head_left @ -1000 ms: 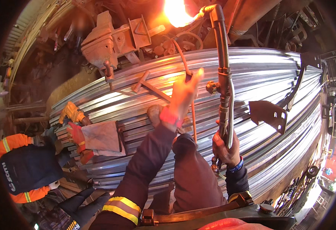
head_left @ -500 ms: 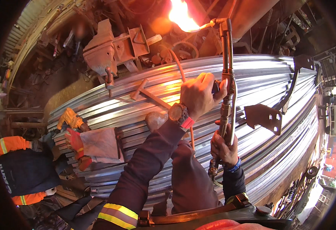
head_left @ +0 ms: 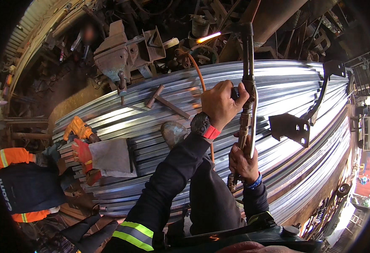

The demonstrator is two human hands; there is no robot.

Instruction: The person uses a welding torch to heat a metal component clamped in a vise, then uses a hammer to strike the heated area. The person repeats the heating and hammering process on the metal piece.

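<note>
A gas torch [head_left: 247, 55] stands upright in front of me, a short narrow flame [head_left: 209, 38] burning leftward from its tip. My right hand [head_left: 244, 162] is wrapped round the lower part of the torch handle. Higher up, the fingers of my left hand [head_left: 224, 103] are closed on a dark valve knob [head_left: 234, 93] at the torch's side. Below both hands lies a wide layer of long shiny metal tubes [head_left: 218, 177]. A hammer [head_left: 170, 107] rests on the tubes, left of my left hand.
A bench vise [head_left: 113, 55] stands at the far left. Gloves [head_left: 82, 154] and a grey cloth [head_left: 109, 156] lie on the tubes. A dark bent bracket [head_left: 290, 128] is to the right. An orange hose [head_left: 199, 76] crosses the tubes. A person [head_left: 29, 183] is at lower left.
The big billowing orange flame has shrunk to a thin bright one, and its orange glow on the scene has gone. My left hand stays at the knob, slightly shifted.
</note>
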